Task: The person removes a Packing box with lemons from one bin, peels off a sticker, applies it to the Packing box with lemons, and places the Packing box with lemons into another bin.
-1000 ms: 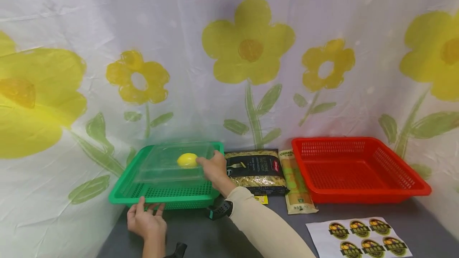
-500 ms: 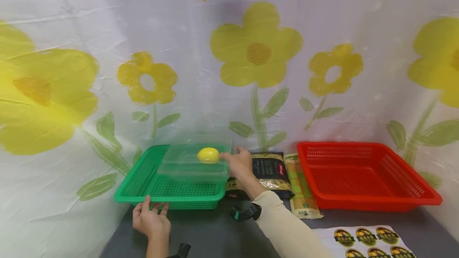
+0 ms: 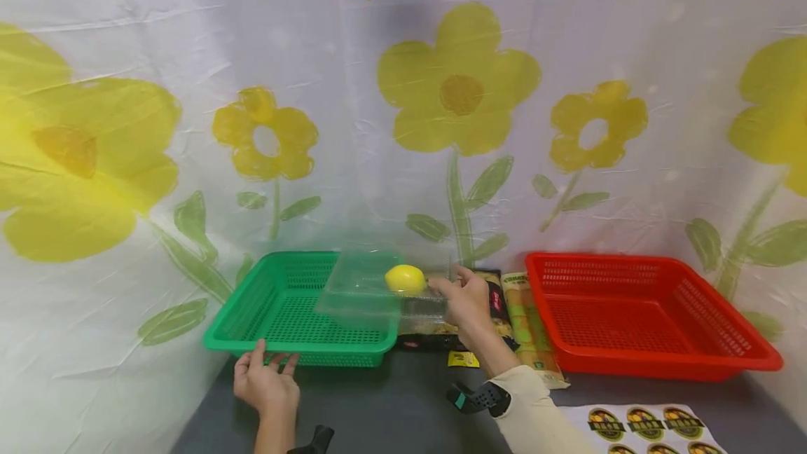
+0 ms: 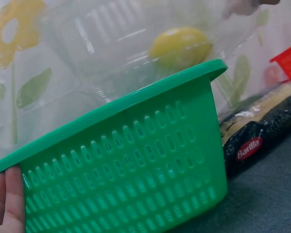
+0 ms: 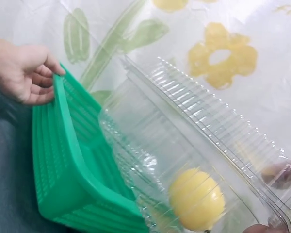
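My right hand [image 3: 469, 300] grips the right end of a clear plastic clamshell container [image 3: 362, 282], which hangs tilted over the right part of a green basket [image 3: 302, 356]. A single lemon [image 3: 405, 279] lies inside it, near my fingers; in the right wrist view the lemon [image 5: 196, 199] shows through the clear wall. My left hand [image 3: 267, 380] pinches the basket's front rim near its left corner, thumb over the edge and fingers outside. In the left wrist view only some fingers [image 4: 12, 199] show, against the basket's wall.
A dark Barilla pasta bag [image 3: 498, 307] and a long noodle packet [image 3: 532, 331] lie between the green basket and a red basket [image 3: 656, 363]. A small yellow packet [image 3: 463, 359] lies in front of the bag. A sticker sheet [image 3: 630, 415] is at front right.
My right hand has carried the container with the lemon rightward, from above the green basket's middle to past its right edge. The left hand stays on the rim.
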`<state>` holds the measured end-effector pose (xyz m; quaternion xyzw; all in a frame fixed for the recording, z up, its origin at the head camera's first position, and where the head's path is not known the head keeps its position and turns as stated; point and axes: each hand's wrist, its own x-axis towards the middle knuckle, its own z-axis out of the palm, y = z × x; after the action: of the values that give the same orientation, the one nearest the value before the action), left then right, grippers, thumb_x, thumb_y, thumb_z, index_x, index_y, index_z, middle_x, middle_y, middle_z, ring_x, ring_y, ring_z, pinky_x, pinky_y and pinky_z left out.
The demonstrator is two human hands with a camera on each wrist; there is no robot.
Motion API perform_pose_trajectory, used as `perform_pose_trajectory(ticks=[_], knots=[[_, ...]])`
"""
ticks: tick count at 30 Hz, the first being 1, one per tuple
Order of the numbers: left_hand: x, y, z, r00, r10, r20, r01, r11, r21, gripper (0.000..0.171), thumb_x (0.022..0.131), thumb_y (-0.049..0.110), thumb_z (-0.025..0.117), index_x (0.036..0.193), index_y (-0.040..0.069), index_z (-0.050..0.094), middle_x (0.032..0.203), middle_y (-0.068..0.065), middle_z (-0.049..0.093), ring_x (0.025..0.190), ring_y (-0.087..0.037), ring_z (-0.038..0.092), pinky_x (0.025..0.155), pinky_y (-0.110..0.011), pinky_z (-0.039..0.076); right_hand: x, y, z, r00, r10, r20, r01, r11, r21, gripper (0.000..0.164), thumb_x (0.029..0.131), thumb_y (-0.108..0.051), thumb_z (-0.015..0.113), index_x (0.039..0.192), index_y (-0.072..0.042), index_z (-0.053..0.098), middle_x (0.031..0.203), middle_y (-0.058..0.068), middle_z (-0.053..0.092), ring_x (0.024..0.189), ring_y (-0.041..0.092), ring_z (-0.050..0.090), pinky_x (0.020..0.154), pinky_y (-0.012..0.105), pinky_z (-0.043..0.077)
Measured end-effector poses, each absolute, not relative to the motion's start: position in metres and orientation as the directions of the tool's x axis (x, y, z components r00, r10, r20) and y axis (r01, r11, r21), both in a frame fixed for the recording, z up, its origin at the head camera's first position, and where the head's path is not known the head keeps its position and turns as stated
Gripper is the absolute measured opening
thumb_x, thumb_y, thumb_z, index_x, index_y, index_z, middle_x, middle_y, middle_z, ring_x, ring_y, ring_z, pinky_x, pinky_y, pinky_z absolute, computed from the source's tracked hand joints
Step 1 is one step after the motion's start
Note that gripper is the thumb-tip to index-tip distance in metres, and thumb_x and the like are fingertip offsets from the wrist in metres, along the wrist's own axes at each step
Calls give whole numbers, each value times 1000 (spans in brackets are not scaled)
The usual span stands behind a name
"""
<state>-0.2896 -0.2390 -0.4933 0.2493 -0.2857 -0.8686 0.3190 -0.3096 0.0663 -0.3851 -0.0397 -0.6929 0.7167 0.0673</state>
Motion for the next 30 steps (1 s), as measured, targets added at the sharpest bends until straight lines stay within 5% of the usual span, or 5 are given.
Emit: perform_pose_trajectory(ticks=[12,24,30], knots=[[-289,-238,-493,-671,-706,-226,429,-618,659,30,97,27,70,95,11,44,96,-4,49,66,-20,57,62,-38,58,-283,110,-379,-983,183,22,-31,-49,-998,71,90,-14,72,151,2,40,90,2,45,46,8,27,42,21,29],[-289,-235,-493,-672,-714,-196,424,-588,689,33,98,30,69,94,11,42,97,-5,47,69,-21,56,63,-36,58,-246,147,-384,-991,133,-2,-14,-113,-994,66,96,-12,67,155,-4,37,77,-2,43,44,7,30,41,19,28],[-287,-236,-493,-668,-717,-202,430,-592,681,32,97,30,69,95,11,44,97,-5,48,69,-22,56,62,-37,58,-232,158,-392,-988,146,-55,43,-82,-996,74,96,-15,68,158,-4,30,88,-2,41,45,7,28,41,20,28]])
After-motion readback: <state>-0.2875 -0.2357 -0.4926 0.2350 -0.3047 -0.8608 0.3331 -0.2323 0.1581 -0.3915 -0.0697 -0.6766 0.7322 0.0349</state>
